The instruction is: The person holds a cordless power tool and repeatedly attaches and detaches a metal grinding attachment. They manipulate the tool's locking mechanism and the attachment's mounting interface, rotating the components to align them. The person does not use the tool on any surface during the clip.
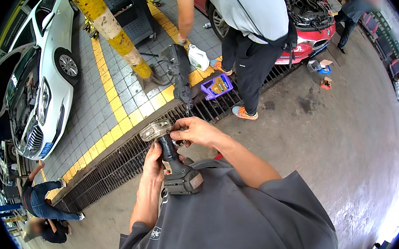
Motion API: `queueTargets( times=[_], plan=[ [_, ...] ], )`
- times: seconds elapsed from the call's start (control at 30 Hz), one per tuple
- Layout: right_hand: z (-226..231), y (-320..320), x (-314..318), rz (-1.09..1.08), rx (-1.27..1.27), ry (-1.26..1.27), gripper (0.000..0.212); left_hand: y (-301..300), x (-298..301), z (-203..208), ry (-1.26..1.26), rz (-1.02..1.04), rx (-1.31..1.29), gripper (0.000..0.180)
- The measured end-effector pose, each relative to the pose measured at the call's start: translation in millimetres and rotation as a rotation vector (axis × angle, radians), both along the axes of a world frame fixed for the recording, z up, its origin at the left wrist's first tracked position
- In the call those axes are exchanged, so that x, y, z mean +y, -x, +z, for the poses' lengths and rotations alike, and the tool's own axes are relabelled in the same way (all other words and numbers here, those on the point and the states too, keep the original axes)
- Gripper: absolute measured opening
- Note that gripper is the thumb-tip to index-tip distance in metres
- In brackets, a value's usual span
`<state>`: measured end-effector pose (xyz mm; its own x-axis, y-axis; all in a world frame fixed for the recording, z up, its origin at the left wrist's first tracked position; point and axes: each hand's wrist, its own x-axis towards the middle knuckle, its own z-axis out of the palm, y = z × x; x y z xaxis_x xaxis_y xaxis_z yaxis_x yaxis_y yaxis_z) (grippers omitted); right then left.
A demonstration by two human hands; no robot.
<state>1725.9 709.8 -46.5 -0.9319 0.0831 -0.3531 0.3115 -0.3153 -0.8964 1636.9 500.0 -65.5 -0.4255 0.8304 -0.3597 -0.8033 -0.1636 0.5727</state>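
Gripping black, silver-headed power tool [181,174], pale label [197,180] illegible, between curled left hand [154,162] and seemingly pinching right hand [199,132].

Apparently registration characters [45,152] on the blue plate [48,148] of a white car [47,57]

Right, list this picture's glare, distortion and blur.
Head view: glare whitens the concrete floor at far right; fisheye distortion bends the white car near the left rim; a lower-left person's head is blurred; the power tool looks fairly sharp.
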Motion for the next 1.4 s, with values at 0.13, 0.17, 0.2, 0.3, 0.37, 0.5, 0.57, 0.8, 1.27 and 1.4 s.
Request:
queueTargets(
  times=[0.13,0.17,0.2,0.3,0.37,0.5,0.57,0.8,1.27,1.4],
  plan=[
    [-1.2,1.7,-2.8,-0.068,0.015,-0.094,0.034,-2.4,-4.8,-15.9,0.011,0.013,-0.113,0.056],
    [-5.3,1.2,-5.6,-0.102,0.023,-0.097,0.034,-5.3,-4.1,-18.8,0.044,0.015,-0.077,0.066],
    [-8.0,-0.3,-9.4,-0.133,0.009,-0.082,0.031,-7.0,-5.1,-18.6,0.051,0.020,-0.051,0.066],
    [-6.1,-3.6,-22.6,-0.216,0.044,-0.059,0.025,-10.0,0.5,-9.8,0.079,0.038,0.009,0.065],
    [-3.7,-7.8,-34.9,-0.259,0.066,-0.081,0.024,-13.2,3.5,1.8,0.140,0.056,0.075,0.065],
    [28.5,-15.2,-49.3,-0.269,-0.059,-0.185,0.032,-18.0,7.6,0.4,0.187,0.217,0.202,0.060],
    [19.2,-19.9,-54.2,-0.320,0.080,-0.213,0.035,-19.0,14.4,-1.0,0.221,0.277,0.258,0.058],
    [-10.2,-30.0,-39.0,-0.257,0.017,0.073,0.044,-30.7,29.0,2.8,0.266,0.268,0.319,0.057],
    [-16.0,-38.9,-29.3,-0.341,0.086,0.287,0.033,-3.8,13.0,-1.6,0.215,0.006,0.133,0.041],
    [-31.8,-36.7,-35.9,-0.335,0.095,0.310,0.035,8.3,12.3,10.0,0.415,-0.010,0.302,0.042]
  ],
)
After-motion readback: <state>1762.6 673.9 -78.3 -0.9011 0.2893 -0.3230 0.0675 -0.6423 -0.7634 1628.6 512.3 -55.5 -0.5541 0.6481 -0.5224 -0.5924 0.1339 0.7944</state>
